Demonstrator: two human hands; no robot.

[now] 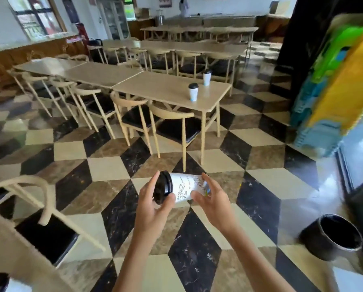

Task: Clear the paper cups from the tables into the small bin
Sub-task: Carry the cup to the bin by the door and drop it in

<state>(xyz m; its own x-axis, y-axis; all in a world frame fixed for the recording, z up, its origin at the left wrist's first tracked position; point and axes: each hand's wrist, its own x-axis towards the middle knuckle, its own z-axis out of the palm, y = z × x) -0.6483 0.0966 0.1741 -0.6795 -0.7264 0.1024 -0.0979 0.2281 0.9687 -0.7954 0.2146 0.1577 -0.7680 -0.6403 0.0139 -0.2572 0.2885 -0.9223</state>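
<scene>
A white paper cup [185, 187] with a black lid lies sideways between my two hands over the floor. My left hand [153, 204] grips its lid end, and my right hand [211, 200] holds its bottom end. Two more lidded white cups stand upright on the wooden table [155, 89] ahead: one cup [193, 92] near the table's front edge, the other cup [206, 77] behind it, near the far right corner. The small black bin [332, 236] sits on the floor at my lower right, tilted and open.
Wooden chairs with black seats [172, 127] line the near side of the table. Another chair [35, 209] and a table edge are close at my left. A stack of coloured crates [332, 85] stands at the right by a glass door. More tables fill the back.
</scene>
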